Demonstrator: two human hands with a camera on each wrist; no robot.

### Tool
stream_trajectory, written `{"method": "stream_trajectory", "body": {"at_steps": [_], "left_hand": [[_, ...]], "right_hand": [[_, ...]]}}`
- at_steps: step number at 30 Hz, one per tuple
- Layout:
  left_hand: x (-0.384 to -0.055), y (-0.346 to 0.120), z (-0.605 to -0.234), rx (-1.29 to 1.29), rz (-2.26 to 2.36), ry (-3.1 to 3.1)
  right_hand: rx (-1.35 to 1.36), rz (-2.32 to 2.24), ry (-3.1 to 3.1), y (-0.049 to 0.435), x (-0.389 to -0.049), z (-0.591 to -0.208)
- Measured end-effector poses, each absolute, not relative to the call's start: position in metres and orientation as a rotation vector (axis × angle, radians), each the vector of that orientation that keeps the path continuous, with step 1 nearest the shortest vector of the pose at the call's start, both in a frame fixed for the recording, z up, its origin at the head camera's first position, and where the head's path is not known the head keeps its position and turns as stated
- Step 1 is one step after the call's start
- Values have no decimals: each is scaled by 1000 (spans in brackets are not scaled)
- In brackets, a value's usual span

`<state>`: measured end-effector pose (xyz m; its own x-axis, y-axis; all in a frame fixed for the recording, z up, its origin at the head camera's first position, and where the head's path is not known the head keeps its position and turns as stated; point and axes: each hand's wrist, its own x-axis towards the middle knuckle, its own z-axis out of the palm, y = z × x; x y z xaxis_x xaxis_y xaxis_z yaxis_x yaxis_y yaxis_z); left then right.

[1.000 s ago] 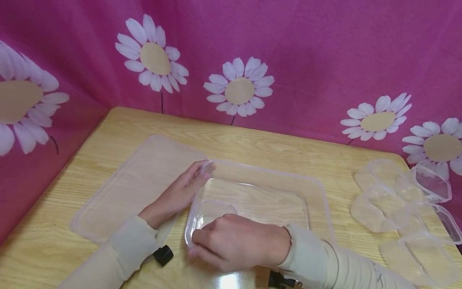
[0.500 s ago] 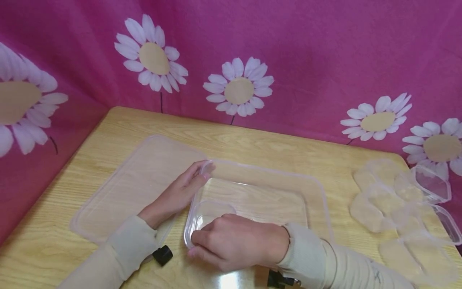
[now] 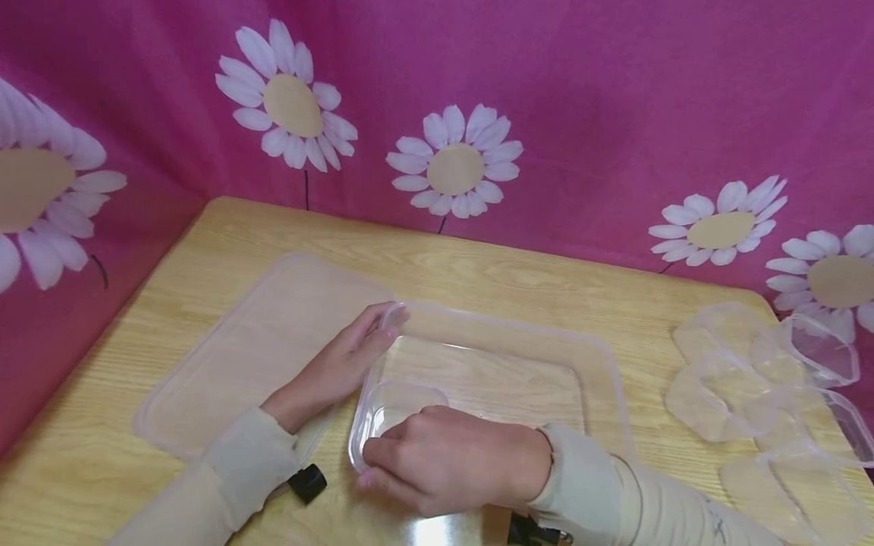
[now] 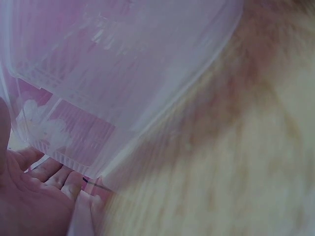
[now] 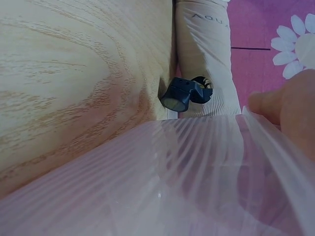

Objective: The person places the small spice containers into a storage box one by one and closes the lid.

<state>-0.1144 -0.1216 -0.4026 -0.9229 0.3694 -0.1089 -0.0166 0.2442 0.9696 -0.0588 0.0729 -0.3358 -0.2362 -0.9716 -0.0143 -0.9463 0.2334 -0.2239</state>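
A large clear plastic storage box (image 3: 608,379) sits on the wooden table, its rim tinted pale lilac. My left hand (image 3: 341,371) grips its far-left corner, thumb at the rim; in the left wrist view, the fingers (image 4: 54,179) lie along the outside wall. Inside the box's left end is a small clear plastic container (image 3: 410,392), partly covered by my right hand (image 3: 457,459). That hand bends down over the near-left corner and pinches there; its fingertips are mostly hidden, so which rims lie between them is hard to see.
A flat translucent lid (image 3: 259,341) lies at the left, partly under my left forearm. Several small clear containers (image 3: 724,394) are grouped at the table's right edge. A pink curtain (image 3: 580,114) with white flowers hangs behind the wooden table (image 3: 519,265).
Both hands keep their places on the box and small container. Only the head view has shifted very slightly.
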Motion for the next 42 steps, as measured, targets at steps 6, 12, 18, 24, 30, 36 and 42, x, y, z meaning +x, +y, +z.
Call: {"method": "stream_trajectory", "body": {"at_steps": [6,12,18,24,30,36,42], "left_hand": [[-115,-121,-399,339,1717,2204],[-114,-121,-393,307,1703,2213],[-114,-121,-392,315,1716,2211],[-115,-118,-395,366,1747,2183],[-115,-118,-398,364,1734,2198],[-114,-118,-401,383,1732,2223],[-114,-120,-402,371,1739,2221]], "right_hand": [[-1813,-257,2364,73,-57,-334],[-1857,-219,2375,74,-56,-331],[-1826,-205,2371,74,-58,-326],[-1831,-265,2389,78,-59,-323],[-1874,-325,2403,82,-60,-319],[-1892,-442,2434,90,-59,-307],[-1742,-650,2435,108,-59,-287]]}}
